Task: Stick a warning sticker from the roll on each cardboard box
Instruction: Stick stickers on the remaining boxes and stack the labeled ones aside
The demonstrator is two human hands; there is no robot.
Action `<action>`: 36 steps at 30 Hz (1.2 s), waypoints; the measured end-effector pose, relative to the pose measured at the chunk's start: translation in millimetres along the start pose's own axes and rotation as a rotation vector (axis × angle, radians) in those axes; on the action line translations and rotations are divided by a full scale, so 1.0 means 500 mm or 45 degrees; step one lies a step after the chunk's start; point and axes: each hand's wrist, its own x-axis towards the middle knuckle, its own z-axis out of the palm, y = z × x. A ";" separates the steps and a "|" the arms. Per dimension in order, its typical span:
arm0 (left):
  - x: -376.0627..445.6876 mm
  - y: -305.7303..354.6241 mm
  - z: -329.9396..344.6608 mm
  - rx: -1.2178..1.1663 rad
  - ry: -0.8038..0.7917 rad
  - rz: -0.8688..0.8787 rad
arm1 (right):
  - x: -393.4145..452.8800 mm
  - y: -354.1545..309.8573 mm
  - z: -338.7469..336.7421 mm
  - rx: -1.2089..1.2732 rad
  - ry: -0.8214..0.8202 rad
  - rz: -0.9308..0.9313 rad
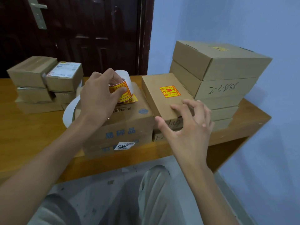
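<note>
- The person's left hand (99,93) curls round the sticker roll (121,88), with the thumb pressed on its yellow-and-red printed face and the fingers over its top.
- The roll sits on top of a printed carton (128,120) with blue lettering and a white label reading 3005 on its front face; a white strip of backing paper (69,111) trails from the roll down to the left of that carton.
- The right hand (186,125) is spread wide with the fingers slightly bent; its fingertips (177,108) rest on the near edge of a flat cardboard box (160,101), and the thumb lies against that box's front side.
- This flat box already carries a yellow warning sticker (170,91) on its top and lies on another box just right of the printed carton.
- Everything stands on a wooden table (32,132) set against a pale blue wall (227,21), with a dark wooden door (81,34) behind.
- To the right, touching the wall side, rises a stack of closed boxes (220,83); the topmost bears a sticker, and one below has handwritten numbers on its side.
- At the far left is a lower pile of small boxes (43,85), one with a white shipping label on top.
- All boxes are closed, so their contents cannot be seen.
</note>
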 end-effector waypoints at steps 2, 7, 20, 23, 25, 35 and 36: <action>-0.004 0.000 -0.006 0.051 -0.029 0.070 | 0.008 0.000 0.008 -0.045 -0.030 -0.009; -0.011 -0.009 -0.018 0.141 -0.017 0.150 | 0.002 0.003 0.051 -0.177 -0.111 -0.022; -0.008 0.006 0.010 0.203 -0.052 0.135 | -0.052 0.058 0.116 -0.273 -0.223 -0.021; -0.006 0.006 0.013 0.206 -0.040 0.155 | -0.042 0.062 0.118 -0.252 -0.215 -0.029; -0.006 0.004 0.016 0.194 -0.028 0.173 | -0.037 0.065 0.121 -0.220 -0.237 -0.031; -0.001 -0.012 0.024 0.168 -0.045 0.208 | -0.025 0.081 0.117 -0.135 -0.321 -0.043; -0.001 -0.010 0.023 0.127 -0.028 0.176 | -0.023 0.078 0.110 -0.036 -0.286 0.009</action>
